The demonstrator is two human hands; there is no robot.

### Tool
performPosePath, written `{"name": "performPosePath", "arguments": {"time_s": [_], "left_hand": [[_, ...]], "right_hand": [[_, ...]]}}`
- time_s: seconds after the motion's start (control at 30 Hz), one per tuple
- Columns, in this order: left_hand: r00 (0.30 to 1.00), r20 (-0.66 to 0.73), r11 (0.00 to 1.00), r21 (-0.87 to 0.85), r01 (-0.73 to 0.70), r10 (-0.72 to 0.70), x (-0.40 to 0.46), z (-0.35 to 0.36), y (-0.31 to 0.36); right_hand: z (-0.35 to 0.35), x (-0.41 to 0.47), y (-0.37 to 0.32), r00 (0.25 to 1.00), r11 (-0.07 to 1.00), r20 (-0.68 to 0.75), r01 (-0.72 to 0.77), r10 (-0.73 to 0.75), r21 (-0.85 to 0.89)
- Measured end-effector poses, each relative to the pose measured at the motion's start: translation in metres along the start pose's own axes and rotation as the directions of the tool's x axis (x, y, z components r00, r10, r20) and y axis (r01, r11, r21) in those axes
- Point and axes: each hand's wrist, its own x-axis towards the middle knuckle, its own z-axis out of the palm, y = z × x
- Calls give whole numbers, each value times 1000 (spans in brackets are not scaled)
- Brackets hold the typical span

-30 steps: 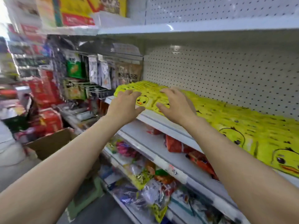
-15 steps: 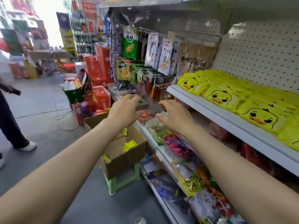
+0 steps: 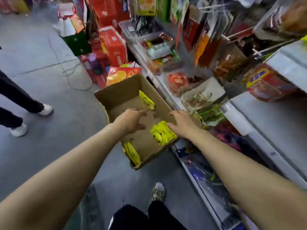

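An open cardboard box [image 3: 119,93] stands on the floor beside the shop shelves. Three yellow duck-face packets lie in it: one at the far wall [image 3: 147,100], one at the right side [image 3: 162,133] and one in the near corner [image 3: 132,152]. My left hand [image 3: 131,120] reaches into the box with loose fingers and holds nothing. My right hand [image 3: 181,123] hovers over the box's right edge, fingers spread, its fingertips just beside the right packet.
Shelves [image 3: 272,123] full of snack bags run along the right. Red cartons [image 3: 114,45] and a cable [image 3: 71,70] lie beyond the box. Another person's legs and white shoes [image 3: 19,129] stand at left. My own shoe [image 3: 158,192] is below the box.
My view has swung down from the shelf of yellow packets to the box on the floor. Both hands left the shelf and dropped toward the box.
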Motion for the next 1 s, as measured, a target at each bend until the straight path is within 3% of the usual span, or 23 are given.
{"name": "performPosePath", "arguments": {"time_s": [0.23,0.43,0.67,0.87,1.0], "left_hand": [[939,342,999,-34,-3,14,80,78,-62],[771,636,999,-43,-4,30,132,139,-104],[588,809,1000,-8,-5,10,167,188,-139],[436,892,972,-12,-233,116,180,207,-138],[397,904,953,-34,-300,157,182,219,-136]], "right_hand": [[74,78,18,969,984,195,-165,151,61],[126,126,36,917,934,235,-348,322,77],[171,169,50,871,896,262,-441,415,47],[198,181,59,836,857,201,-514,511,-38],[207,186,67,829,856,215,-510,517,-89]]}}
